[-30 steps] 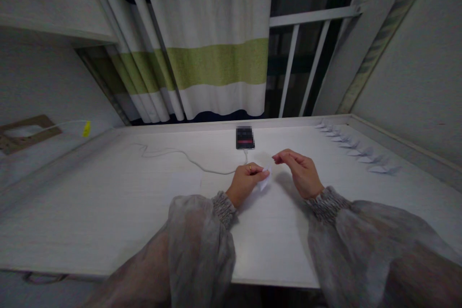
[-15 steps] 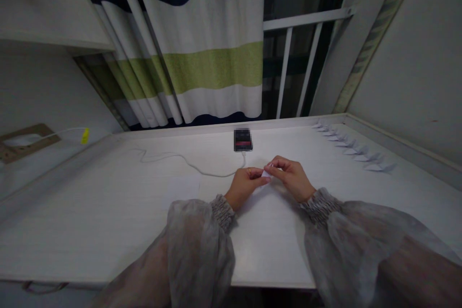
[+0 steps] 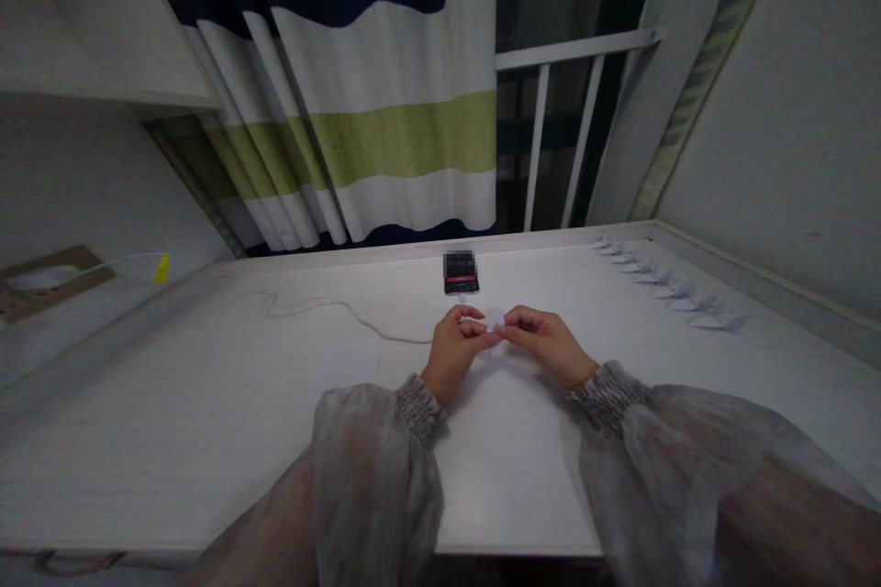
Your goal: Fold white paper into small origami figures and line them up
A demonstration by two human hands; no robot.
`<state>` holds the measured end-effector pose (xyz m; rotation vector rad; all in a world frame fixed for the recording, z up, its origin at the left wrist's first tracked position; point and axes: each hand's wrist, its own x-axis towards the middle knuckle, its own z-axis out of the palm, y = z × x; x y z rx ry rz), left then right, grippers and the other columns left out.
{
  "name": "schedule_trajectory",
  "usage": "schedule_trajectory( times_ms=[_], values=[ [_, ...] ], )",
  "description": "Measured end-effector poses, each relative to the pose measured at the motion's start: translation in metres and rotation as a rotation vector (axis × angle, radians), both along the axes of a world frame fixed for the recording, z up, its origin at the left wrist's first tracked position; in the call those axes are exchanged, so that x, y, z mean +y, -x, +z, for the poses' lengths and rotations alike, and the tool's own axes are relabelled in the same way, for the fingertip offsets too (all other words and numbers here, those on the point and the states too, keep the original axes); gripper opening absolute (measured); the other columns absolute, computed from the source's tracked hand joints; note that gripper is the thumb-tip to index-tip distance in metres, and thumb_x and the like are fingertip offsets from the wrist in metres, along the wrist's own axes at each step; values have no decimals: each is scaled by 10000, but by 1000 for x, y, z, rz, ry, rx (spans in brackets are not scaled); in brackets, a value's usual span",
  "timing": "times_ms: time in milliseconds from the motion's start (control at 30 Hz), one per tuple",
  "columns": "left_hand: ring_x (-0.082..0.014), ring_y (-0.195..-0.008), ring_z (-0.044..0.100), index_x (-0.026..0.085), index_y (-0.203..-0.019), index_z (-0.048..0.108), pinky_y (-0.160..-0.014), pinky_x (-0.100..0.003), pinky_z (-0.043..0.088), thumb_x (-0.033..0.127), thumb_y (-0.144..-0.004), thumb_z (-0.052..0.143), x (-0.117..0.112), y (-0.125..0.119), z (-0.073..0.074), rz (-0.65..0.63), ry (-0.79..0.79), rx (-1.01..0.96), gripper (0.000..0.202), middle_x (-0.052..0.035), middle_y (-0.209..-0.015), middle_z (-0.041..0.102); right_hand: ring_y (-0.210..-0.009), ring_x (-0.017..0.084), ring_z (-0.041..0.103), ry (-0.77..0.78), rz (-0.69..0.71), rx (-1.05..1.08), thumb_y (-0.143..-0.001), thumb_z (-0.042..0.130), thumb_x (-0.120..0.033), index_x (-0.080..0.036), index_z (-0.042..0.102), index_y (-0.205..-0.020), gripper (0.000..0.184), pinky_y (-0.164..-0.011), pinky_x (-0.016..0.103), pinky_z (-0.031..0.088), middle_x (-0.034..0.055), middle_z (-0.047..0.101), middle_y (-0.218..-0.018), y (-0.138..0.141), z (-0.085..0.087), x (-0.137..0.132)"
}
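Note:
A small piece of folded white paper [image 3: 495, 319] is pinched between my two hands above the white desk. My left hand [image 3: 456, 341] grips its left side between thumb and fingers, with a ring on one finger. On the other side, my right hand [image 3: 545, 341] holds it with thumb and fingertips. The fingers cover much of the paper, so its exact shape cannot be made out. Several folded white paper figures [image 3: 678, 295] with pointed parts stand in a slanting row at the right; they look like paper cranes.
A phone [image 3: 461, 272] lies beyond my hands, plugged into a white cable [image 3: 358, 316] running left. White paper sheets [image 3: 346, 362] lie left of my left hand. The desk [image 3: 172, 422] has a raised back edge, with a striped curtain [image 3: 406, 138] behind it.
Both hands have shifted slightly left and turned the paper, which now shows more between them. My left hand's upper fingers have lifted and spread a little. The camera view has tilted slightly.

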<state>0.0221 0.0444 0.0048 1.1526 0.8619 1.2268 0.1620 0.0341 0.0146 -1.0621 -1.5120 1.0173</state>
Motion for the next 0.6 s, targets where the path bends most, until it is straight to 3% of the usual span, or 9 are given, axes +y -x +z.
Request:
schedule_trajectory(
  times_ms=[233,433,600],
  values=[
    [-74,-503,519,165,-789,422,-546,-218,383,216,-471,745,-2,-2,-2,-76,-19,14,456,52,-562,576,-539,94,424,-47,-30,-43,-620,620,-390,-164,529,-559,251,-529,238,342,-39,476,-559,-2,-1,2],
    [-70,-591,514,118,-762,554,-604,-213,374,260,-538,716,0,-1,-1,-176,15,-44,311,10,-651,585,-558,101,463,-62,-30,-43,-619,624,-339,-164,549,-588,193,-572,254,373,-29,521,-581,-3,0,2],
    [-53,-534,472,118,-681,592,-555,-202,336,270,-551,710,2,1,-4,-116,39,-86,232,21,-600,573,-648,125,505,-110,73,-121,-647,619,-325,-159,603,-666,168,-646,275,400,-1,559,-667,-7,5,0]
  ],
)
